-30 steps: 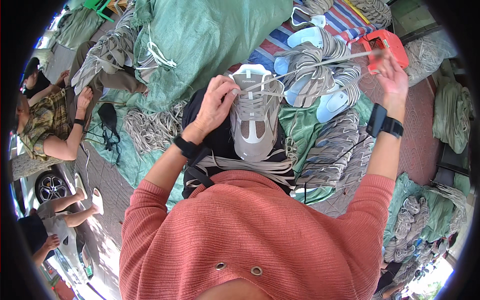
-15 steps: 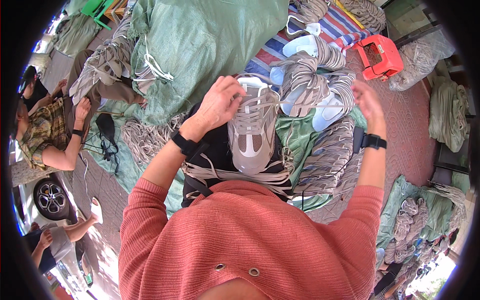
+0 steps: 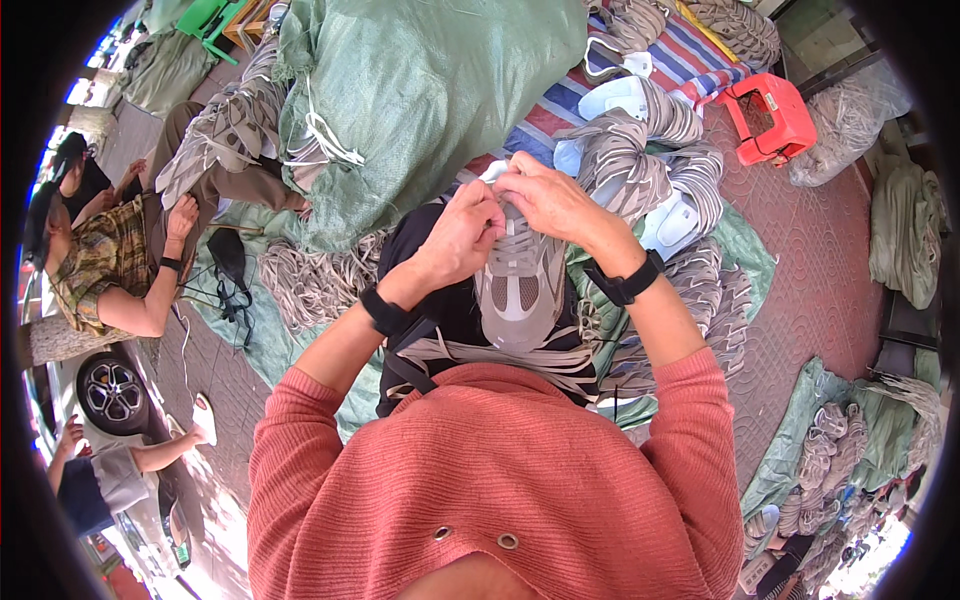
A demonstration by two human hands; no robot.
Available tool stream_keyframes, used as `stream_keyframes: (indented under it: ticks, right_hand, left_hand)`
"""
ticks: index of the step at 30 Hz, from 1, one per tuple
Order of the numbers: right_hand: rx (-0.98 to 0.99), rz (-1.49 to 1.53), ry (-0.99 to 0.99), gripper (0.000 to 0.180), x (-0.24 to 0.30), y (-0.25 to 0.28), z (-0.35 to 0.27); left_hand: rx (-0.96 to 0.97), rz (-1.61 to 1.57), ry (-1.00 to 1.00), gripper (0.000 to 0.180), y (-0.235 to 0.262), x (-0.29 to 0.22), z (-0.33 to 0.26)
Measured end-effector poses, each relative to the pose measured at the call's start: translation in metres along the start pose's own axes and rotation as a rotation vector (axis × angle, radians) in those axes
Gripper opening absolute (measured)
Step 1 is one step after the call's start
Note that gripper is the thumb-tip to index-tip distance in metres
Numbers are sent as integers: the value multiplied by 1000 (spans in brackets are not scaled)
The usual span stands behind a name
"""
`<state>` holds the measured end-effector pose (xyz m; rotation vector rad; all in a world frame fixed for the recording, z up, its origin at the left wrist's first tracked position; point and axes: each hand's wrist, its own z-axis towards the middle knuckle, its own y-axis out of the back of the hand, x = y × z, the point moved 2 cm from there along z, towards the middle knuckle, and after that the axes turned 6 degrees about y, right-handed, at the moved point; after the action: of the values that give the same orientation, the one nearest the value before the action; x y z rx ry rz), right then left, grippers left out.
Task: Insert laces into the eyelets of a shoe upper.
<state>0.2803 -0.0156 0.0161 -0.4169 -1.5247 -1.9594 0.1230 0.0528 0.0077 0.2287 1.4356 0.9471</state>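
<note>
A grey-beige sneaker (image 3: pixel 518 315) rests on my lap, toe toward me, with laces threaded through its eyelets. My left hand (image 3: pixel 465 228) is closed at the left side of the shoe's upper lacing, fingertips pinched. Close beside it, my right hand (image 3: pixel 552 200) is also closed, with its fingers over the top of the tongue. Both hands pinch the shoelace, though the fingers cover most of the pinched part. Loose flat shoelaces (image 3: pixel 480 358) lie across my lap below the toe.
A large green woven sack (image 3: pixel 430 90) bulges ahead. Bundled grey shoe uppers (image 3: pixel 625 160) lie at right on a striped sheet (image 3: pixel 675 50), near a red plastic stool (image 3: pixel 768 120). A lace heap (image 3: pixel 310 285) is at left. Other people sit farther left, one in a patterned shirt (image 3: pixel 115 255).
My right hand has come in from the far right, where it held a lace stretched out, to the shoe's top. My left hand stays by the lacing, a little lower.
</note>
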Motion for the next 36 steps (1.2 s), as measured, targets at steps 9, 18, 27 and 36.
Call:
stream_keyframes:
  ticks: [9,18,27,36]
  right_hand:
    - [69,119,4,16,-6,-1,-1]
    - [137,23,49,15,-10,-6,9]
    - [134,-34,40,15,-9,-9,9]
    - [95,-94,92,17,-12,-11,9]
  left_hand:
    - [-63,-86,177,23,7,15,-16]
    - [288,-136,96,16,28,27,6]
    - [-169,218,-135,20,-3,26,-13]
    - [-19,125,207,21,7,26,-11]
